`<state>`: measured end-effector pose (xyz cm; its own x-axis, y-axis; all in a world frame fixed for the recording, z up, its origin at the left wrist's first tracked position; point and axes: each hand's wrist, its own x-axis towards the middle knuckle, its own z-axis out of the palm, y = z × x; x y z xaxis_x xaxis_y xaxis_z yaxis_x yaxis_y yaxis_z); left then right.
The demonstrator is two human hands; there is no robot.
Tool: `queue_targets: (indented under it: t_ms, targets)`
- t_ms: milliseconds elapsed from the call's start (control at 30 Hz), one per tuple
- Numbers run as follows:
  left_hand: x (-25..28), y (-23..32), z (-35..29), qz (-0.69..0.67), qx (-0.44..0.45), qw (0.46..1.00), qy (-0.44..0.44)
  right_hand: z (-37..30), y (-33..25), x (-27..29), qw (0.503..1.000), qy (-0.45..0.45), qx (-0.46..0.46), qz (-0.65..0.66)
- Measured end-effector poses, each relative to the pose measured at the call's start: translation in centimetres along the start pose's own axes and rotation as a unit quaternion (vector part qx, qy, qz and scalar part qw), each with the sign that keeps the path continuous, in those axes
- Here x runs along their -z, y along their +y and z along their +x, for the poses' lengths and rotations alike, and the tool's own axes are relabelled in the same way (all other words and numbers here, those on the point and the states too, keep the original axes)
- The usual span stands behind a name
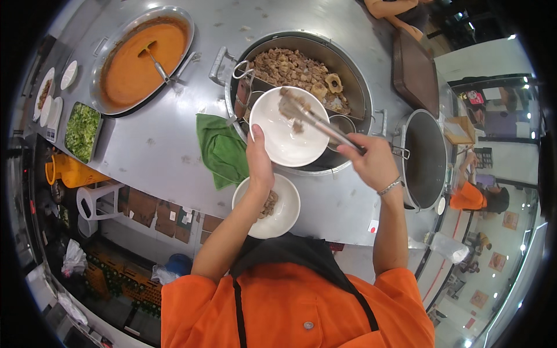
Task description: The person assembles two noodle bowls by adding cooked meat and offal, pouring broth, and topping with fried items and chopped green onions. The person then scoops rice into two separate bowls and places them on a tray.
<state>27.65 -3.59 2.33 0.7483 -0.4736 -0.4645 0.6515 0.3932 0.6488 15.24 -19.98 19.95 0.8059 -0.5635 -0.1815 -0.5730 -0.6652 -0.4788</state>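
Observation:
My left hand (259,158) grips the rim of a white bowl (290,145), tilted over the near side of a big round pot (361,95) of chopped meat (290,65). Closed around the dark grip of a long metal utensil (332,131) is my right hand (371,165), with a bracelet at the wrist. The utensil's head is over the bowl, blurred among brown meat pieces (293,107), so I cannot tell its exact kind. Beneath my left forearm, a second white bowl (287,200) with some meat in it rests on the steel counter. A green cloth (220,152) lies beside the pot.
A wide pan of orange sauce (133,69) with a ladle (154,61) sits far left, near a tray of chopped greens (83,130). At right stand a deep empty-looking pot (426,156) and stacked brown trays (415,72). Another person's arm (386,8) shows at the far edge.

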Motion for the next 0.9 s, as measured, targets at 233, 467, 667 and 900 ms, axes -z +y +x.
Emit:
queue_targets:
  t_ms: [233, 467, 667, 900]
  targets:
    - [2.0, 1.4, -1.6, -0.002, -0.021, 0.999, 0.037, 0.3, -3.2, 3.9, 0.994, 0.006, 0.006, -0.105]
    - [4.3, 5.7, -9.4, -0.016, 0.015, 0.999, 0.044, 23.3, 7.8, -6.5, 0.958, -0.232, -0.148, -0.076]
    - [6.3, 5.6, -11.2, -0.016, -0.012, 0.997, 0.08, 29.3, 3.3, -12.7, 0.944, -0.302, -0.131, 0.012]
    - [4.3, 5.0, -8.7, -0.028, -0.009, 0.998, 0.057, 26.9, 7.3, -10.0, 0.979, -0.196, -0.049, 0.025]
